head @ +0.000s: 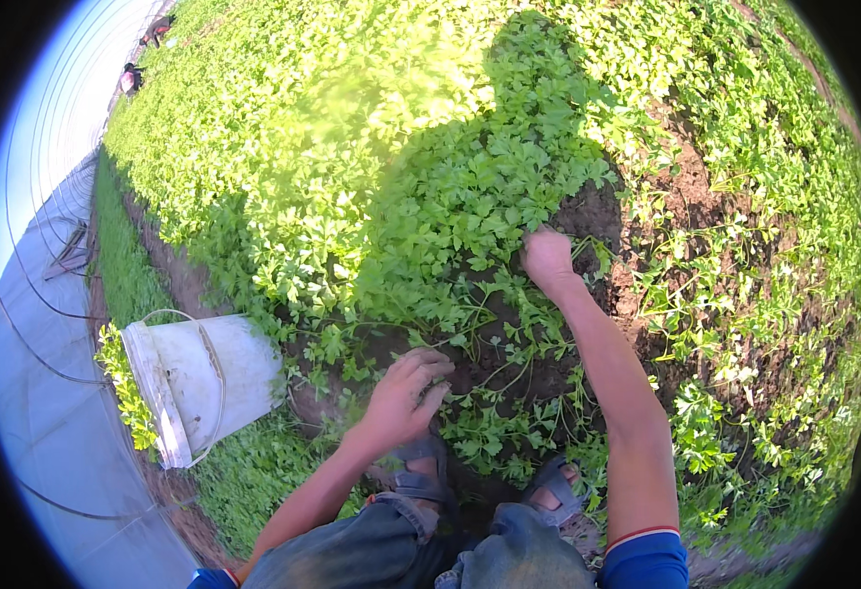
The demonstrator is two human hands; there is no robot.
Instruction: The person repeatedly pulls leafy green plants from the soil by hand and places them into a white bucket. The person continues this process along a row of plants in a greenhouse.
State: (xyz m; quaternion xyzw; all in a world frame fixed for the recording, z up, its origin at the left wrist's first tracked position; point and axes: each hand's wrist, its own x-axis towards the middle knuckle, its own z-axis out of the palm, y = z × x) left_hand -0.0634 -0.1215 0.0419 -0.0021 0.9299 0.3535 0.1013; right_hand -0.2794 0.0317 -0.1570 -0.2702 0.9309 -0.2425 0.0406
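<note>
My left hand (408, 390) hovers over dark soil in front of my feet. Its fingers are loosely curved, thumb apart, and I see nothing held. Farther out, my right hand (547, 258) is curled low against the edge of a dense stand of leafy green plants (467, 228), which look like celery or parsley. Its fingertips are hidden by the hand and leaves, so I cannot tell whether they grip a stem. Between the hands, thin-stemmed plants (504, 368) sprawl over the ground.
A white plastic bucket (217, 368) with a wire handle lies tipped at the left, leaves showing at its mouth. Beyond it runs plastic greenhouse sheeting (55, 353) with curved hoops. Sparser plants and bare soil (684, 173) are on the right. Two people (131, 78) are far off.
</note>
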